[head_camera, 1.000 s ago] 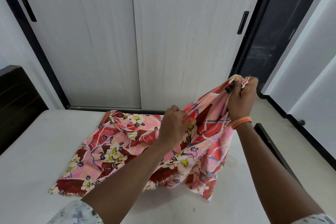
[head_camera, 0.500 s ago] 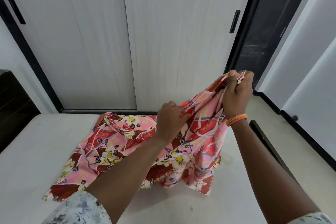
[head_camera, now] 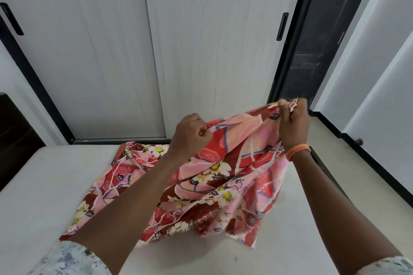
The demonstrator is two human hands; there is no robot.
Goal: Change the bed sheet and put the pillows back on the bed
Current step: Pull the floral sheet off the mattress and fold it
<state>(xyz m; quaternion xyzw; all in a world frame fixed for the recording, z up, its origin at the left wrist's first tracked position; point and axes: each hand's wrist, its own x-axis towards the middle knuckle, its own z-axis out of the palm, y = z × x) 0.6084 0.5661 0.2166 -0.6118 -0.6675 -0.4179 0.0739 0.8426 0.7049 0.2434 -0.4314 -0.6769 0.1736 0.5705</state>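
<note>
My left hand (head_camera: 192,135) has its fingers curled tight on the top edge of the floral bed sheet (head_camera: 214,176), pinching the cloth at about the centre of my view, while my right hand (head_camera: 293,124), up at 2 o'clock from it, grips a bunched corner of the same sheet, a small tuft of fabric poking out above my knuckles. An orange band (head_camera: 298,150) sits round my right wrist. Between the two hands the sheet's edge runs taut and slanted, higher on the right side. From there the red, pink and white flowered cloth hangs down in folds and spreads toward 8 o'clock, where the rest of it lies crumpled on the bare white mattress (head_camera: 44,185). The mattress fills the lower part of the view; a dark headboard (head_camera: 15,138) stands at 9 o'clock. Beyond the bed, at 12 o'clock, are pale sliding wardrobe doors (head_camera: 201,40) with black handles, and a dark doorway (head_camera: 321,40) at 1 o'clock. My patterned sleeves (head_camera: 67,259) show at the bottom corners
</note>
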